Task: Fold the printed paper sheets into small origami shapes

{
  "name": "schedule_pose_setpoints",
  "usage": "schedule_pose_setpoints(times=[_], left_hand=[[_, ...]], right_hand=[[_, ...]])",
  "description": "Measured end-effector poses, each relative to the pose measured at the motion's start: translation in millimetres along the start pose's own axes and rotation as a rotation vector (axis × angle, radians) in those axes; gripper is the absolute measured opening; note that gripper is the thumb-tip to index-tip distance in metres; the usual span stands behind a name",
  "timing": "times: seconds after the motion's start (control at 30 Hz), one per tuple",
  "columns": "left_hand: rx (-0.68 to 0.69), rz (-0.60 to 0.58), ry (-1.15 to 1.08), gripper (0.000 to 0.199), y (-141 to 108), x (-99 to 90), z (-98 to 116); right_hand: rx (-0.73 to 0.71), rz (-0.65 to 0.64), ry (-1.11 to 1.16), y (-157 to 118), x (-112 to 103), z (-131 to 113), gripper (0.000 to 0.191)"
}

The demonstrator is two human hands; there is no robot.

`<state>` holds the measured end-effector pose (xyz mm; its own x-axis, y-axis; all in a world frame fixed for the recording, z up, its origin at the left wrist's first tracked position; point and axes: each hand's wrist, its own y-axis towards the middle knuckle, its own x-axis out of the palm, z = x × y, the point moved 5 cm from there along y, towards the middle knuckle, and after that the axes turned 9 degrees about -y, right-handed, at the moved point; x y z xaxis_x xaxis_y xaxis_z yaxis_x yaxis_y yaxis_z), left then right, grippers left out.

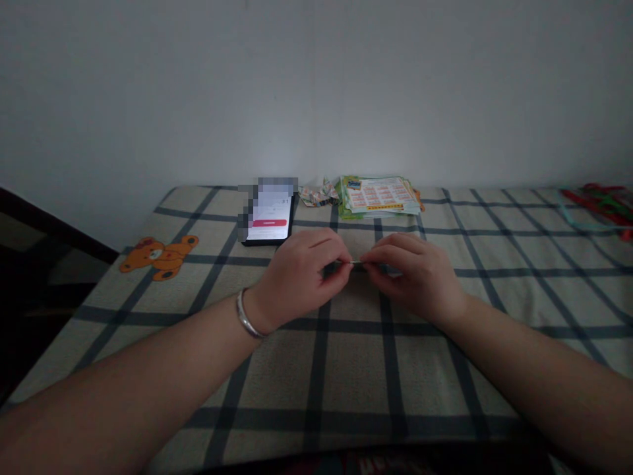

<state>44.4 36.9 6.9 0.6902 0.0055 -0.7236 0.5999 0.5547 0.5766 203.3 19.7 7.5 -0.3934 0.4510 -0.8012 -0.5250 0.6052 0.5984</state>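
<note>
Above the middle of the checked tablecloth, my left hand and my right hand meet almost fingertip to fingertip. Between them shows the edge of a thin, narrow piece of what looks like paper, pinched from both sides. Fingers hide most of it, so its full shape cannot be made out. A silver bangle circles my left wrist. Just beyond the hands lies a stack of printed paper sheets, green-edged with rows of red print. Beside its left edge is a small folded paper shape.
A lit phone rests on a dark case at the back, left of the folded paper. An orange bear figure lies near the table's left edge. Red and green strips are heaped at the far right. A pale wall borders the back.
</note>
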Motion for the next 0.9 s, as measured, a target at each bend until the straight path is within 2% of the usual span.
schedule_pose_setpoints(times=[0.13,0.37,0.7,0.9], left_hand=[[0.048,0.024,0.077,0.008,0,-1.5,5],[0.155,-0.013,0.254,0.013,2,-0.9,15],[0.135,0.006,0.194,0.010,2,-1.8,12],[0.122,0.011,0.145,0.008,1,-0.3,10]], right_hand=[[-0.035,-0.004,-0.042,0,-1,-3,0.014],[-0.124,-0.018,-0.149,-3,0,-7,0.014],[-0.118,-0.005,-0.151,-3,0,-5,0.015],[-0.137,-0.044,-0.163,-3,0,-7,0.014]])
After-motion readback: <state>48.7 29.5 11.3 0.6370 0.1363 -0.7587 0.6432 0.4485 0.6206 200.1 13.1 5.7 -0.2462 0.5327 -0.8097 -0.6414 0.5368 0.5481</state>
